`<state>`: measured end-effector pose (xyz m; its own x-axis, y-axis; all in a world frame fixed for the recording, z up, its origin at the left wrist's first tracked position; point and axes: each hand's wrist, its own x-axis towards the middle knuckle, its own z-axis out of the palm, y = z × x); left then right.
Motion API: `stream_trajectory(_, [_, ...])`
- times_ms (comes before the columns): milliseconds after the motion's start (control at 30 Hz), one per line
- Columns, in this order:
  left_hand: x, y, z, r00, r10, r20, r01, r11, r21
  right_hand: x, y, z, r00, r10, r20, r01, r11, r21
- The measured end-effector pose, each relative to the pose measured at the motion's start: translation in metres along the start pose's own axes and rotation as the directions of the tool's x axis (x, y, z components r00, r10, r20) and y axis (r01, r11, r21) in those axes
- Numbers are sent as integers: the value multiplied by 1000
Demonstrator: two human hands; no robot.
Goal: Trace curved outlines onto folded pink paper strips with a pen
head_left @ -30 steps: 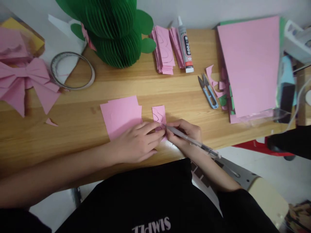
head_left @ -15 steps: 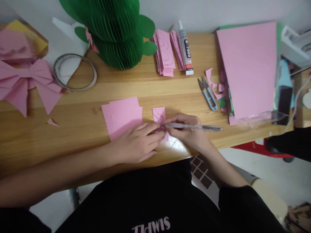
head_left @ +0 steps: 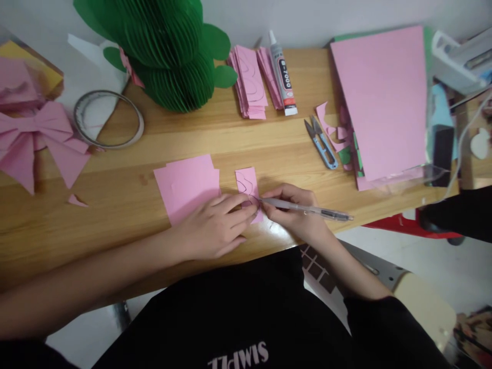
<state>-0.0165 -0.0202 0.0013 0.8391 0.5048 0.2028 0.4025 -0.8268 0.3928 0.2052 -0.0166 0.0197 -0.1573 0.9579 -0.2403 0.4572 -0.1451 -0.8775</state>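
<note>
A small pink paper strip (head_left: 246, 177) with dark curved lines drawn on it lies near the table's front edge. My left hand (head_left: 215, 226) rests on the strip's lower part, fingers stretched out and lying flat, partly hiding the drawing. A pen (head_left: 307, 207) with a clear barrel is pinched in my right hand (head_left: 294, 212). Its tip is at the strip's right edge, close to my left fingertips. Just left of the strip, a few larger pink paper sheets (head_left: 188, 184) overlap, their lower corner covered by my left hand.
Behind stand a green honeycomb paper piece (head_left: 180, 77), bundled pink strips (head_left: 249, 77) and a glue tube (head_left: 283, 77). Thread snips (head_left: 322, 143) and paper scraps lie right, beside stacked pink sheets (head_left: 384, 102). Leftward are a tape roll (head_left: 140, 125) and a pink bow (head_left: 38, 125).
The pen tip has shifted slightly right across the strip to its edge. My left hand stays on the paper. The whole view has swung a little, so the table things appear further left.
</note>
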Motion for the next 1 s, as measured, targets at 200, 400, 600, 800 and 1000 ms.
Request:
stream_trajectory(200, [-1,0,0,1000,0,-7,0,1000,31,-6,1,1,1000,-5,-25,6,999,31])
stream_trajectory(400, [0,0,-1,1000,-4,1,4,1000,26,-10,2,3,997,-16,-73,21,997,72])
stream_trajectory(600, [0,0,0,1000,6,-11,-6,999,47,-11,3,5,997,-26,-71,29,999,38])
stream_trajectory(800, [0,0,-1,999,21,-33,-20,998,52,-9,1,6,998,-40,-54,41,999,30])
stream_trajectory(1000, [-1,0,0,999,23,-30,-22,999,37,-11,4,9,994,-70,-85,72,997,21])
